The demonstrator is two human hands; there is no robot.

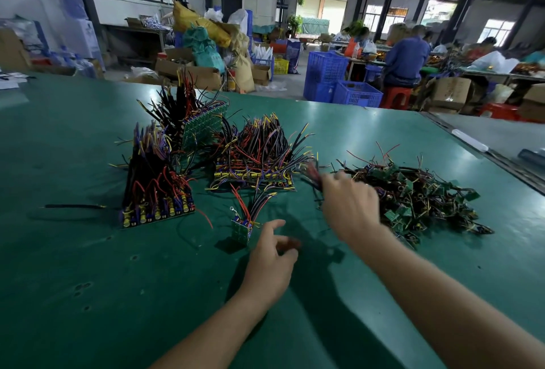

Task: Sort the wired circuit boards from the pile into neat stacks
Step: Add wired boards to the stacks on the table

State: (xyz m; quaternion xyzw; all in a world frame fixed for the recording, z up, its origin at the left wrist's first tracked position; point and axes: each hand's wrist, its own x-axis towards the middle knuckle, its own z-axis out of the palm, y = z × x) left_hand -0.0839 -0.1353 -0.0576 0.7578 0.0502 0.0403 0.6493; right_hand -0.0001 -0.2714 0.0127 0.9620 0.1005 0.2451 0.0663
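Wires dominate what we see: thin, stiff, insulated strands in red, black, yellow and purple, bristling up from small green boards. On the matte green table (88, 280), scuffed and pocked with small dents, we count four sorted groups. The left stack (156, 191) is a tight block with yellow cylindrical parts along its base and wires rising like a brush. Behind it the rear stack (203, 123) leans, showing a flat, dotted green face. The middle stack (253, 156) lies low and wide, its wires fanning upward. The small stack (241, 228), only a few boards, stands just beyond the left hand (269, 259). The loose pile (418, 200) sprawls at the right, a flat tangle of green squares and dark wire.

The right hand (349, 206) covers the pile's near-left edge, fingers curled round a wire bundle (309, 172) that juts toward the middle stack. Motion blur smears it, so we cannot make out a board on it. The left hand has its thumb out and fingers bent. A reddish smear sits at the fingertips, and we cannot tell whether it holds anything. One loose black wire (73, 206) lies apart at the far left. Both forearms are cut off by the bottom edge.
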